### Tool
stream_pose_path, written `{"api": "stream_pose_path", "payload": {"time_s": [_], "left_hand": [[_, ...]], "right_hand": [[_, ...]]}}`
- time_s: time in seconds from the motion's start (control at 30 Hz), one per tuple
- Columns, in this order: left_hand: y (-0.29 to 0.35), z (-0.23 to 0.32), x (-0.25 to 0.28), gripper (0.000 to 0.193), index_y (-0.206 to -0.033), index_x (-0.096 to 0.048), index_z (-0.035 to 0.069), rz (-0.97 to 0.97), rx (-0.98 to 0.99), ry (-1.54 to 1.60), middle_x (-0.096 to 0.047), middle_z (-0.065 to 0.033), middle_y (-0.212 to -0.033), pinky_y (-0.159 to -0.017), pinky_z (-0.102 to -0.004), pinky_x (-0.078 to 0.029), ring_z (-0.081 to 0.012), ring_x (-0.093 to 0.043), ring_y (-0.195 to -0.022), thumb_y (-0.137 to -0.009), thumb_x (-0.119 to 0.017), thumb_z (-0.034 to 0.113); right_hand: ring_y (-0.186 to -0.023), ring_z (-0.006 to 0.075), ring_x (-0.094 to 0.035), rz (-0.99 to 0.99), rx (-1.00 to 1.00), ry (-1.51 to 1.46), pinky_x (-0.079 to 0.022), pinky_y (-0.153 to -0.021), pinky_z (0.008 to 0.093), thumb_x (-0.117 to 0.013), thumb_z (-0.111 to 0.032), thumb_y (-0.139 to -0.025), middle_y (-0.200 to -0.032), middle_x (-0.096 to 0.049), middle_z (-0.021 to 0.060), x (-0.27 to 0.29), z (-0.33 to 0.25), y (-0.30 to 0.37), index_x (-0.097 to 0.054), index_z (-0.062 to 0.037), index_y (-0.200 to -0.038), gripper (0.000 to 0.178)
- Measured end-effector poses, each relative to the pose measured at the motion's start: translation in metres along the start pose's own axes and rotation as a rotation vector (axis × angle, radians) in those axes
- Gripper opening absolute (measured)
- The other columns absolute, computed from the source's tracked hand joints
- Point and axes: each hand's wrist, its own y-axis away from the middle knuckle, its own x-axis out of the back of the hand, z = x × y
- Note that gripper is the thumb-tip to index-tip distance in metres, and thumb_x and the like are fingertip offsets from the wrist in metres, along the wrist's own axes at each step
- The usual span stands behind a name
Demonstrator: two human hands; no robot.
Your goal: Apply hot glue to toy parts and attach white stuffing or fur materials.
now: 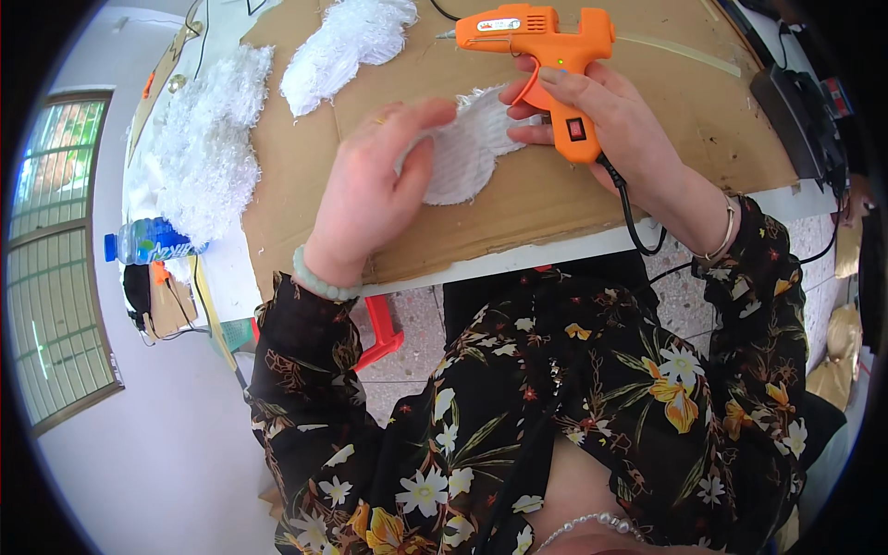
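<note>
In my right hand (615,111) is an orange hot glue gun (564,83), its fingers wrapped round the handle. The metal nozzle points left over the cardboard, and a small green light glows on the body. A white ribbed fabric piece (467,162) with a frayed edge lies below the gun. My left hand (375,176) hovers at the left side of that piece, thumb and forefinger curved and apart. The hand hides part of the fabric's left edge, and its other fingers are out of sight.
A brown cardboard sheet (305,203) covers the table. Another white fabric piece (347,51) and a fluffy white heap (208,148) lie at left, near a blue-labelled bottle (153,240). The gun's black cord (634,222) hangs over the front edge. A red stool (381,333) stands below.
</note>
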Motion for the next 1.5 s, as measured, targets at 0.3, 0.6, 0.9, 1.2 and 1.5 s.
{"api": "stream_pose_path", "payload": {"time_s": [0.3,0.6,0.9,1.2,1.5], "left_hand": [[-0.015,-0.001,-0.009,0.035,-0.116,-0.055,0.001,0.012,0.084,0.111,-0.067,-0.0136,-0.101,-0.09,-0.0403,-0.044,-0.033,-0.057,-0.105,-0.081,-0.051,0.002],[-0.011,0.006,-0.008,0.034,-0.114,-0.054,0.004,-0.044,-0.109,-0.172,-0.068,-0.0106,-0.099,-0.096,-0.0428,-0.039,-0.0326,-0.057,-0.105,-0.081,-0.051,0.001],[-0.017,-0.006,-0.013,0.031,-0.106,-0.061,0.002,0.082,0.039,-0.024,-0.066,-0.0116,-0.096,-0.087,-0.0398,-0.045,-0.0313,-0.057,-0.099,-0.075,-0.062,0.007],[-0.031,-0.028,-0.018,0.011,-0.082,-0.069,0.003,0.066,-0.003,-0.107,-0.065,-0.0101,-0.09,-0.083,-0.0377,-0.046,-0.0311,-0.056,-0.093,-0.075,-0.065,0.011],[-0.036,-0.024,-0.017,0.009,-0.081,-0.068,0.002,0.124,-0.027,-0.075,-0.065,-0.0086,-0.09,-0.083,-0.0383,-0.047,-0.0308,-0.056,-0.095,-0.075,-0.063,0.007]], "right_hand": [[-0.093,0.0247,-0.066,0.037,0.002,-0.043,-0.053,-0.086,0.0326,-0.05,-0.029,-0.095,-0.11,-0.061,0.0177,-0.001,0.005,0.0,-0.046,0.0023,-0.124,0.043],[-0.103,0.0241,-0.061,0.009,-0.007,-0.03,-0.053,-0.089,0.0365,-0.049,-0.029,-0.095,-0.112,-0.059,0.0173,0.002,0.003,-0.003,-0.045,0.0048,-0.125,0.045],[-0.101,0.0234,-0.061,0.002,0.168,0.151,-0.053,-0.088,0.0362,-0.047,-0.026,-0.095,-0.115,-0.058,0.0173,0.011,-0.027,0.019,-0.046,0.0061,-0.125,0.044],[-0.082,0.0084,-0.055,-0.249,-0.029,0.755,-0.046,-0.072,0.0231,-0.056,-0.018,-0.09,-0.103,-0.062,0.0053,0.038,-0.051,0.054,-0.052,0.0014,-0.121,0.036],[-0.065,0.0072,-0.041,-0.158,0.045,0.739,-0.037,-0.059,0.0231,-0.06,-0.016,-0.087,-0.074,-0.047,-0.0007,0.025,-0.05,0.052,-0.057,0.003,-0.106,0.027]]}}
